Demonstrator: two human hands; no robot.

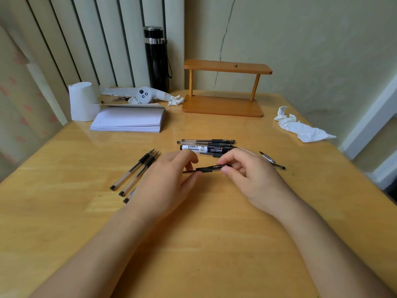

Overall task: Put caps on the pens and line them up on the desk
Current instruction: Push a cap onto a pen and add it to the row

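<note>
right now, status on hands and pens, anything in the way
Left hand and right hand both pinch one black pen. Capped row behind. Uncapped pens left. Nothing blocking.

Soft daylight, glossy glare, warped edges.

Head view; downward over desk (214, 233)

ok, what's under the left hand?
The left hand covers the front part of a third uncapped pen; only its back end shows, beside two fully visible uncapped pens. Its tip is hidden.
</note>
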